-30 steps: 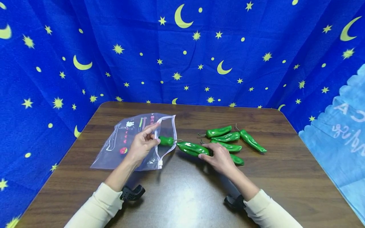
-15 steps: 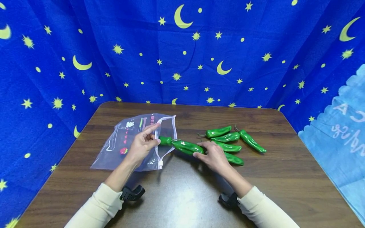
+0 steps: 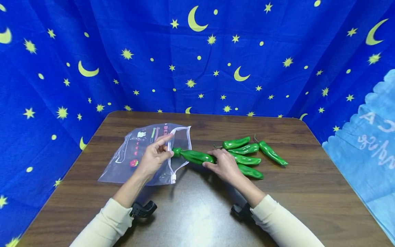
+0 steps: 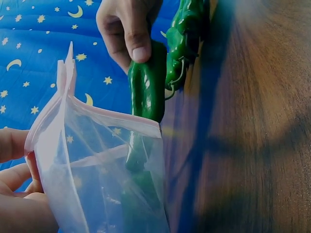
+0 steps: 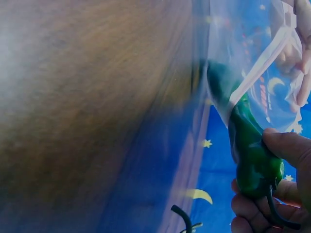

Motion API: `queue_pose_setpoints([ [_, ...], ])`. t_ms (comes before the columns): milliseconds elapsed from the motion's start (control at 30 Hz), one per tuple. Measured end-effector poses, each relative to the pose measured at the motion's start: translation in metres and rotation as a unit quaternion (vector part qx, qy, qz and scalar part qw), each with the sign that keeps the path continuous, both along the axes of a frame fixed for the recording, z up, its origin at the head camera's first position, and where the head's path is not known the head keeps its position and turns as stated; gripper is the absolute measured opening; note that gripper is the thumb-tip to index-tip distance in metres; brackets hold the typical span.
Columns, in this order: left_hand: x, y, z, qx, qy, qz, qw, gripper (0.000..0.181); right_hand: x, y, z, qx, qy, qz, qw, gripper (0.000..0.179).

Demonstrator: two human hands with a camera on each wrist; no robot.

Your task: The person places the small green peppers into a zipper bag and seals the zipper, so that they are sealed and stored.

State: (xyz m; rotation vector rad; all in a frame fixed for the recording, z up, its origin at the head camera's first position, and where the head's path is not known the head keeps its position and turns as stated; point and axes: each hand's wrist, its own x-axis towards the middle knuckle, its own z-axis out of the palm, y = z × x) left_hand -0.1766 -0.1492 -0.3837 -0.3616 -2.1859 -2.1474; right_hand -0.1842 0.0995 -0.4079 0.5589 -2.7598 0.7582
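My left hand [image 3: 154, 156] pinches the rim of a clear zip bag [image 3: 123, 171] with a white slider, holding its mouth apart. A green pepper [image 3: 177, 152] lies inside, just within the opening and partly behind the left fingers. My right hand [image 3: 226, 166] grips another green pepper [image 3: 197, 156] by its stem end, with thumb on one side and fingers on the other. In the left wrist view this held pepper [image 4: 148, 87] reaches past the bag's rim with its narrow end; the right wrist view shows its curved stem [image 5: 277, 211] near the fingers.
Several more green peppers lie right of the bag: one at the back [image 3: 236, 142], one beyond the right hand [image 3: 251, 172], and one set apart at the right [image 3: 273, 153]. A blue curtain [image 3: 154, 85] stands behind the wooden table [image 3: 308, 199].
My right hand has moved left with the held pepper, carrying its narrow end into the bag's mouth. The pepper inside sits deeper. My left hand stays on the rim.
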Motion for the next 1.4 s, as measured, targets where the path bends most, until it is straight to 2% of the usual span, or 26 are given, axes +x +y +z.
queue_pose_setpoints([
  [733,0.0,0.002,0.002,-0.005,0.001,-0.002,1.0,0.063,-0.02,-0.033,0.005,0.061,0.056,0.032,0.996,0.041],
  [1000,0.0,0.002,0.004,-0.003,0.002,0.001,1.0,0.062,-0.025,-0.041,0.004,0.06,0.075,0.055,0.9938,0.041],
  [1400,-0.001,0.002,0.003,0.008,0.006,-0.002,0.9999,0.062,-0.025,-0.054,0.0,0.034,0.081,0.065,0.994,0.042],
])
